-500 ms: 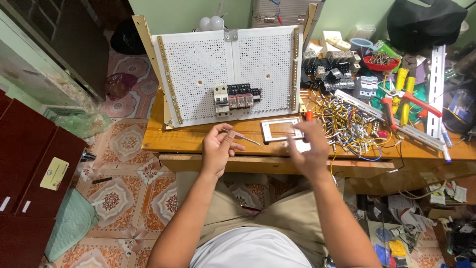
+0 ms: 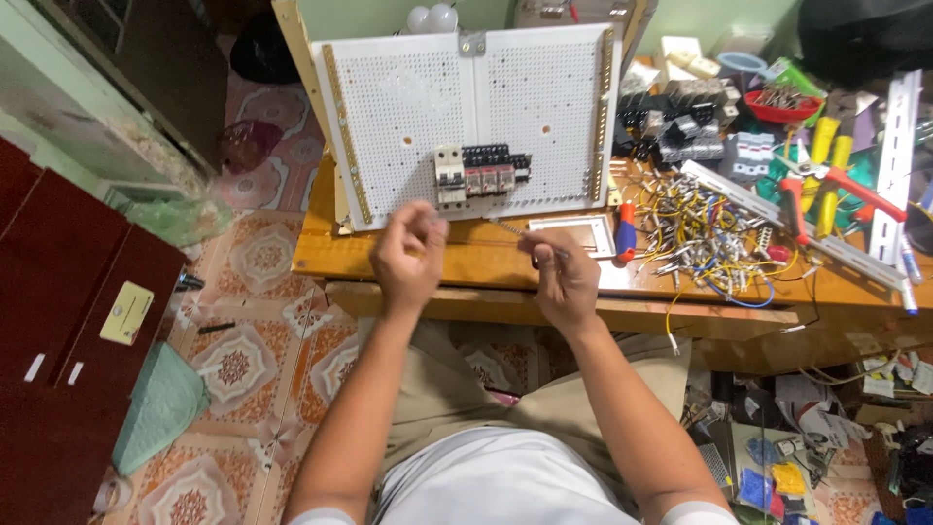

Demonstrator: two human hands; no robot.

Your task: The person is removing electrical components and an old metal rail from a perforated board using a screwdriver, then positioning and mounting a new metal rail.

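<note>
At the left of the scene stands a dark red cabinet (image 2: pixel 58 321), and beside it a green cloth (image 2: pixel 160 403) lies on the patterned tile floor (image 2: pixel 262 258). The wooden bench (image 2: pixel 466 261) begins further right. On it leans a white perforated board (image 2: pixel 466 117), and a group of circuit breakers (image 2: pixel 478 173) is fixed on the lower middle of the board.

The left hand (image 2: pixel 408 258) is raised over the near edge of the bench, just below the breakers, with its fingers curled closed (what it pinches is too small to tell). The right hand (image 2: pixel 564 277) is just right of it, also over the near edge, and it is closed around a thin wire (image 2: pixel 505 227) whose free end points to the left, between the two hands.

Just beyond the right hand lies a white rectangular frame (image 2: pixel 573 233) flat on the bench, and a screwdriver with a red and blue handle (image 2: pixel 625 231) lies touching its right side. Further right is a pile of yellow wires (image 2: pixel 705 233), and near the right edge lies a red-handled tool (image 2: pixel 836 190).
</note>
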